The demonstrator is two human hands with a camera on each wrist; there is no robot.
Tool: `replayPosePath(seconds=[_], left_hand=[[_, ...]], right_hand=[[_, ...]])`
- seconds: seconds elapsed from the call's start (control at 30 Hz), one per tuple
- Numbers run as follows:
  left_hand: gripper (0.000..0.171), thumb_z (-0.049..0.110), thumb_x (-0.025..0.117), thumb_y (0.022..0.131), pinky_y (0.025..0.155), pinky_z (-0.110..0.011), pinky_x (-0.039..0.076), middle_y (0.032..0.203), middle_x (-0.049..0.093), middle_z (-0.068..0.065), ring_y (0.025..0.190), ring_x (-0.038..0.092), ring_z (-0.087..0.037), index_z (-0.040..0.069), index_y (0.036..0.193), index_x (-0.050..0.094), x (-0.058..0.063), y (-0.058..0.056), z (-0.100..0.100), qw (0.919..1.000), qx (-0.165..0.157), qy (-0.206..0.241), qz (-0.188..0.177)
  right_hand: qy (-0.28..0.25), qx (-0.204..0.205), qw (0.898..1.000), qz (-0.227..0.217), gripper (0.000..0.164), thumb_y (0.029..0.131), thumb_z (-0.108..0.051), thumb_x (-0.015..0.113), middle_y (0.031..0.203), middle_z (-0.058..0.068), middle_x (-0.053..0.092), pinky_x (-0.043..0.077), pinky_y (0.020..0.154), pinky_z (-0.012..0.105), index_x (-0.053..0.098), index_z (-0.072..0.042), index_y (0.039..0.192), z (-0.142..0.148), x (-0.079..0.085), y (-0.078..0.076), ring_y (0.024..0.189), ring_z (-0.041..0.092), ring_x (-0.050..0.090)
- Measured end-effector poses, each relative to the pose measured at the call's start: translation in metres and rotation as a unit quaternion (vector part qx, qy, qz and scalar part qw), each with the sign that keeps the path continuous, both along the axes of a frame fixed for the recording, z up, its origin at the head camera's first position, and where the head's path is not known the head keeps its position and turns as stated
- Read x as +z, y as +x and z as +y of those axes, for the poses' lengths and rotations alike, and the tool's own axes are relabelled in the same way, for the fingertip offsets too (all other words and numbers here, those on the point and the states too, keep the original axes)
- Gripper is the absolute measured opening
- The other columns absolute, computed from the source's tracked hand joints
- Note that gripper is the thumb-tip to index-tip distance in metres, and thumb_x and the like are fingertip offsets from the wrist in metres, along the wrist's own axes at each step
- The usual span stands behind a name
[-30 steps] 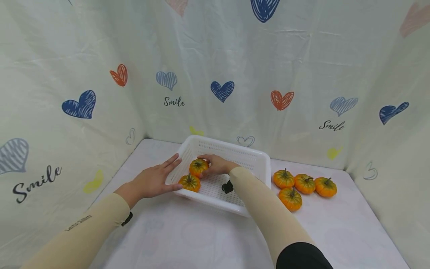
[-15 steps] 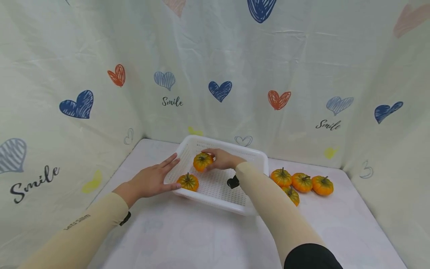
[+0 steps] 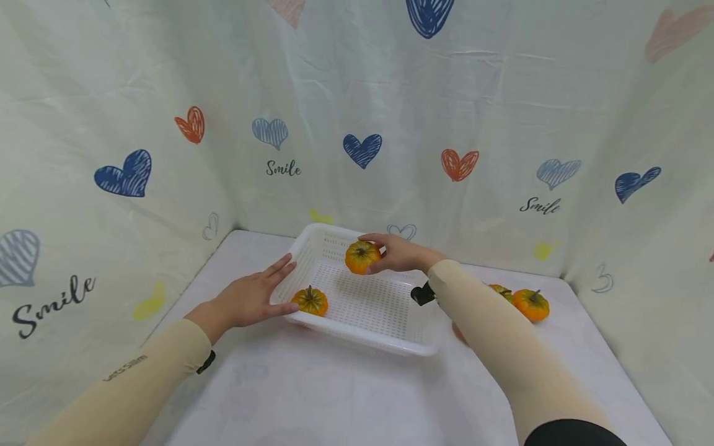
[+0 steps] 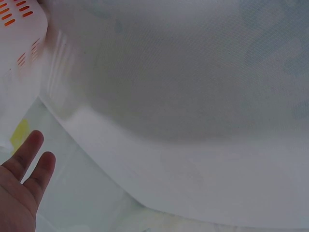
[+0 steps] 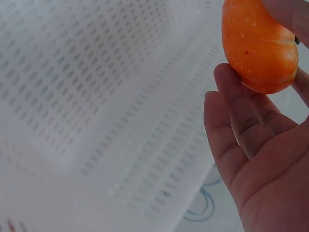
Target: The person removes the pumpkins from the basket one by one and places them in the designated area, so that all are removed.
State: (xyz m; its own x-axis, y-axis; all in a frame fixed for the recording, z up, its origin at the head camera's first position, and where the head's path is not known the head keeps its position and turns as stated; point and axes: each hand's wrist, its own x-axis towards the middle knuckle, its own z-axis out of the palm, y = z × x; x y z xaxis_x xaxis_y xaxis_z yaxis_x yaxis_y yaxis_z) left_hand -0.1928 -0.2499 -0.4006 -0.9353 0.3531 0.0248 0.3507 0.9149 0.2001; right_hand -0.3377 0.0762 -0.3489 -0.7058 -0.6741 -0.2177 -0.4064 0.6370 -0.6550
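Note:
My right hand (image 3: pixel 398 253) holds a small orange-and-green pumpkin (image 3: pixel 362 256) between thumb and fingers, over the far part of a white perforated plastic basket (image 3: pixel 362 341). In the right wrist view the held pumpkin (image 5: pixel 260 48) shows its orange side, and the basket's holed wall (image 5: pixel 145 145) lies beside the hand. A second pumpkin (image 3: pixel 310 301) sits inside the basket at its near left corner. My left hand (image 3: pixel 245 303) rests at the basket's left end, fingers spread and straight, thumb at the near rim. In the left wrist view two fingers of the left hand (image 4: pixel 24 188) show.
To the right of the basket, more pumpkins lie on the white-covered table (image 3: pixel 312 396). One pumpkin (image 3: pixel 531 305) is in plain sight; others are partly hidden by the right forearm (image 3: pixel 491 341). A heart-printed curtain (image 3: pixel 312 80) stands behind and on both sides.
The right hand has lifted the pumpkin from beside the other one and carried it right and toward the back of the basket. The left hand has stayed at the basket's left end.

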Motion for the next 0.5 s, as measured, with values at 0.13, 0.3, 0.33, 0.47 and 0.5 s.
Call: replayPosePath(seconds=[0.13, 0.3, 0.33, 0.47, 0.5], left_hand=[[0.103, 0.081, 0.043, 0.087, 0.102, -0.058, 0.043, 0.167, 0.01, -0.004, 0.131, 0.048, -0.042, 0.01, 0.159, 0.024, -0.001, 0.0, -0.001, 1.0, 0.0, -0.002, 0.002], [0.106, 0.084, 0.038, 0.085, 0.102, -0.057, 0.043, 0.167, 0.009, -0.004, 0.132, 0.048, -0.041, 0.011, 0.159, 0.024, -0.002, 0.001, -0.002, 1.0, 0.0, -0.003, 0.003], [0.106, 0.084, 0.038, 0.085, 0.102, -0.057, 0.043, 0.167, 0.009, -0.004, 0.132, 0.048, -0.041, 0.01, 0.159, 0.024, -0.002, 0.001, -0.002, 1.0, 0.0, -0.003, 0.004], [0.105, 0.084, 0.039, 0.085, 0.102, -0.058, 0.043, 0.167, 0.01, -0.005, 0.131, 0.048, -0.041, 0.01, 0.159, 0.025, -0.002, 0.001, -0.001, 1.0, -0.001, -0.003, 0.004], [0.105, 0.083, 0.039, 0.086, 0.102, -0.058, 0.043, 0.167, 0.01, -0.005, 0.131, 0.048, -0.041, 0.01, 0.159, 0.025, -0.002, 0.001, -0.001, 1.0, -0.001, -0.003, 0.005]], right_hand=[[-0.013, 0.006, 1.0, -0.001, 0.076, 0.088, -0.02, 0.079, 0.139, 0.013, 0.049, 0.052, 0.094, 0.036, 0.04, -0.023, 0.153, 0.016, 0.013, 0.008, 0.112, 0.03, 0.058], [-0.037, 0.01, 0.999, 0.004, 0.077, 0.088, -0.019, 0.079, 0.136, 0.014, 0.05, 0.053, 0.092, 0.036, 0.04, -0.021, 0.154, 0.036, 0.025, 0.017, 0.114, 0.032, 0.058], [-0.044, 0.011, 0.999, 0.009, 0.077, 0.088, -0.02, 0.079, 0.136, 0.014, 0.05, 0.054, 0.091, 0.036, 0.04, -0.02, 0.154, 0.04, 0.026, 0.018, 0.114, 0.032, 0.058], [-0.074, 0.013, 0.997, 0.024, 0.078, 0.088, -0.021, 0.079, 0.142, 0.013, 0.049, 0.055, 0.089, 0.037, 0.038, -0.017, 0.155, 0.058, 0.031, 0.023, 0.114, 0.033, 0.057], [-0.078, 0.012, 0.997, 0.026, 0.079, 0.088, -0.021, 0.079, 0.143, 0.012, 0.048, 0.055, 0.089, 0.038, 0.038, -0.017, 0.155, 0.063, 0.031, 0.025, 0.114, 0.033, 0.057]])
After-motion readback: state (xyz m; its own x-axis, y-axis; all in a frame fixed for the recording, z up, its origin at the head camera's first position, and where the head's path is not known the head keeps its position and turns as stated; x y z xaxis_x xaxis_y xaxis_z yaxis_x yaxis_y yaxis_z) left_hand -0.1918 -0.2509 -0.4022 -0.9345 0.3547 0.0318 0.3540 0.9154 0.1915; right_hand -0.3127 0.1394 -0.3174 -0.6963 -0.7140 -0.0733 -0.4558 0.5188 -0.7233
